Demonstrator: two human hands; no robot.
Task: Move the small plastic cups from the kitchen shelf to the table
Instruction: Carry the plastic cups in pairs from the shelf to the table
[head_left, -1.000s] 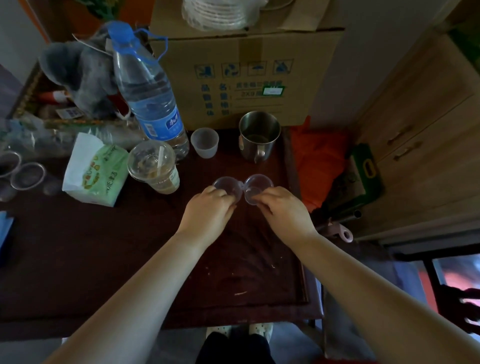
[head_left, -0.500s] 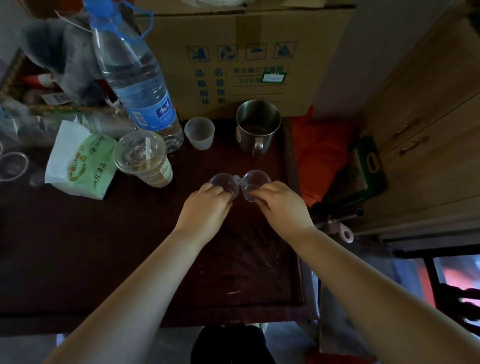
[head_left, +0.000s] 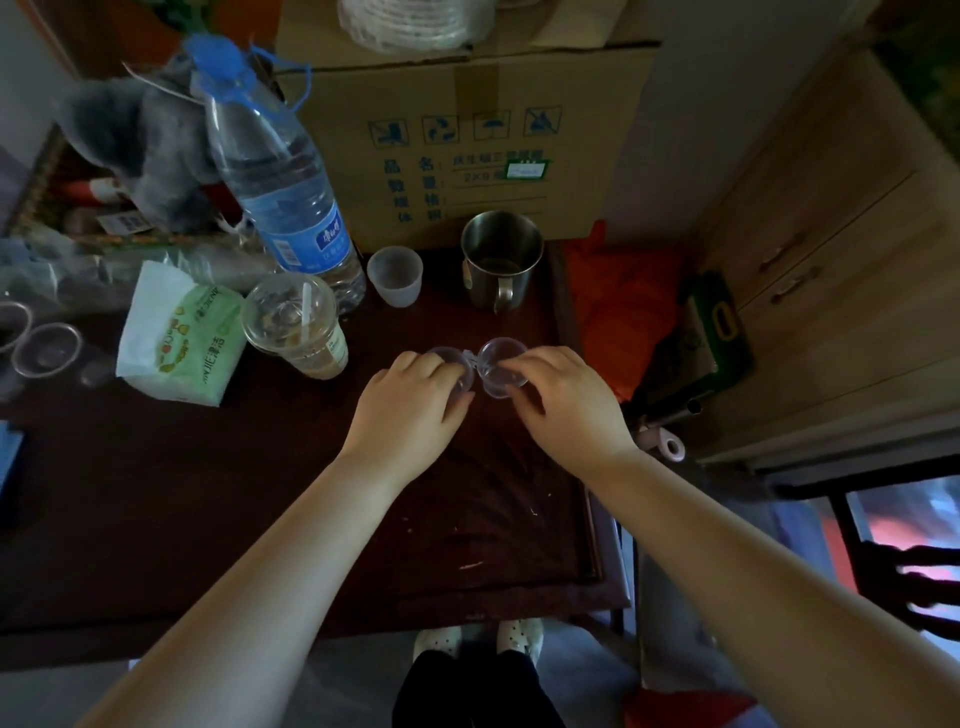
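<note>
Two small clear plastic cups sit side by side on the dark wooden table (head_left: 208, 509), touching at their rims. My left hand (head_left: 405, 410) grips the left cup (head_left: 451, 358) and covers its near side. My right hand (head_left: 563, 400) grips the right cup (head_left: 501, 361) from the right. A third small cup (head_left: 395, 275), frosted white, stands upright farther back beside the steel mug (head_left: 501, 260). More clear cups (head_left: 47, 349) stand at the table's far left edge.
A tall water bottle (head_left: 280, 182), a lidded drink cup with a straw (head_left: 296, 327) and a tissue pack (head_left: 182, 338) crowd the left back. A cardboard box (head_left: 467, 135) fills the rear. Orange bags (head_left: 623, 312) and wooden drawers (head_left: 831, 270) lie right of the table.
Both hands stay on the two clear cups at the same spot on the table. Only the camera view has shifted slightly.
</note>
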